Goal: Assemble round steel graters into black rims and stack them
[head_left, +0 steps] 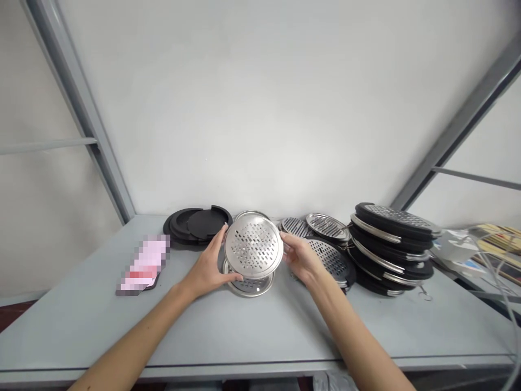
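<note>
A round silver metal disc with slotted holes, which looks like a grater plate (pixel 253 247), is held up and tilted toward me in the middle of the table. My left hand (pixel 207 266) grips its left edge, thumb at the lower rim and fingers along the side. On the opposite edge, my right hand (pixel 300 254) is closed on the rim, its fingertips partly behind the disc. Just below lies another perforated metal disc (pixel 250 287), mostly covered by the held one. Behind it, the rim of a further metal disc (pixel 251 213) shows.
Black round holders (pixel 199 222) lie at the back left, near a blurred pink-screened phone (pixel 143 266). To the right stand a tall stack of black and silver discs (pixel 393 250), a perforated black-rimmed disc (pixel 331 260) and smaller slotted discs (pixel 328 225). A white wall closes the back.
</note>
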### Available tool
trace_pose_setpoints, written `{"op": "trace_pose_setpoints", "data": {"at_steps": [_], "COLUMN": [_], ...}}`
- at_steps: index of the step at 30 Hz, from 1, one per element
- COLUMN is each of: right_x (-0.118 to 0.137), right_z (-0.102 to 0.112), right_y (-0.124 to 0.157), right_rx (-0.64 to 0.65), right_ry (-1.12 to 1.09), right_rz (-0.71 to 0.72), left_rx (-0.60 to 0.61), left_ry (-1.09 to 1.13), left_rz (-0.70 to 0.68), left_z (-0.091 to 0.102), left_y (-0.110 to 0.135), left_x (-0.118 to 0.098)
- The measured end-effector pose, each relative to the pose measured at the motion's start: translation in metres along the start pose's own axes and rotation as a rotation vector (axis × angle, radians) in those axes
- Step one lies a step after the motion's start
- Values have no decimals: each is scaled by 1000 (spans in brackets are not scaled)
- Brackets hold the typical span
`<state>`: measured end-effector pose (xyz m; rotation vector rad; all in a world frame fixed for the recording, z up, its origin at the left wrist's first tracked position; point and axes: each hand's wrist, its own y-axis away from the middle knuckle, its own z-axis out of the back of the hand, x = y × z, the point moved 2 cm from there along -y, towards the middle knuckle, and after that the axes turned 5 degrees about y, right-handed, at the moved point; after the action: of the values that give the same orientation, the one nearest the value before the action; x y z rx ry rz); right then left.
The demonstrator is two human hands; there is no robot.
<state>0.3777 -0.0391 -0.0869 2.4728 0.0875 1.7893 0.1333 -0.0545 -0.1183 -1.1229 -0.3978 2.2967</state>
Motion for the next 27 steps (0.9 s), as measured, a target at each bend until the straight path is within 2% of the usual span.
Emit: {"op": "trace_pose_setpoints", "data": {"at_steps": [2, 4, 9, 11, 15, 21, 27], "right_x": [-13, -22, -29, -29, -27, -29, -44], "right_z": [2, 4, 5, 4, -1, -4, 4], "right_y": [-2, -2, 1, 2, 8, 15, 9], "right_rx": [-9, -15, -4, 23, 154, 406, 498], "right_ry": [6, 66, 417, 583, 846, 980, 1139], "right_rz": [-44, -13, 291, 361, 386, 464, 463], "left_rx": [53, 75, 131, 158, 189, 206, 259], "left_ry": [-38, -68, -125, -150, -188, -180, -208], "left_rz": [19, 13, -15, 8, 44, 14, 8], "left_z": [0, 1, 3, 2, -1, -1, -4], "left_y": [2, 3, 7, 8, 10, 6, 9], "left_x": [2, 2, 1, 1, 3, -1, 6]}}
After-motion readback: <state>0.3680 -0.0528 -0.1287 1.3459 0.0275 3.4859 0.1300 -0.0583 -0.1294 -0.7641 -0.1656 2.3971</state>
